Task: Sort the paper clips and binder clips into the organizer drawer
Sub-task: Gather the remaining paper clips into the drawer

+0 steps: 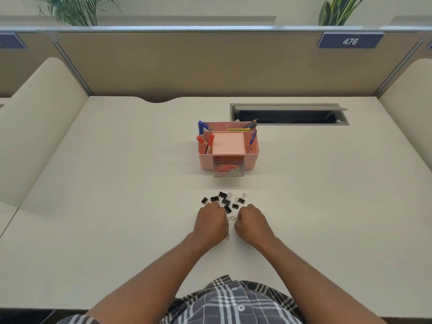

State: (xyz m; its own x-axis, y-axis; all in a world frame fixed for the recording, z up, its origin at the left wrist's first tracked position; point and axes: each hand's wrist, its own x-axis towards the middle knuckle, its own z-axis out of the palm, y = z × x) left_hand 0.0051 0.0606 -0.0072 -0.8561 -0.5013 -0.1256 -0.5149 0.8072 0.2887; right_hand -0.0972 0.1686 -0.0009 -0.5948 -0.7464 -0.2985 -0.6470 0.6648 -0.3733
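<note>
On the far left, a low partition [42,127] stands along the left edge of the tabletop [117,206]. Behind the back wall, near the left corner, a plant [74,10] shows its leaves.

The left hand [211,222] lies on the tabletop toward the near edge, around the middle. Its fingers are curled under the palm, and a few paper clips [231,219] stick out beside it; one thin clip [228,236] shows at its lower side. I cannot tell how firmly it holds them. Just beyond its knuckles, the binder clips [224,201] lie in a loose group, black with silver handles, some touching each other.

Farther toward the back edge, in the middle of the tabletop, stands the pink organizer [228,146]. Its clear drawer [228,170] is pulled out toward the person and already has orange and silver clips inside. In the left compartments stand markers [204,136] with blue and orange caps, at the back right there are pencils [250,125], and a blue pen [252,139] leans in the right compartment.

The right hand [251,222] lies just beside the left one, fingers also curled, and it pinches the same small bunch of paper clips between the two hands.

Toward the back right corner, a cable slot [289,114] is open in the tabletop. Above it, on the back wall, hangs a blue label [350,40] with the number 476, and another plant [336,10] rises behind it.
</note>
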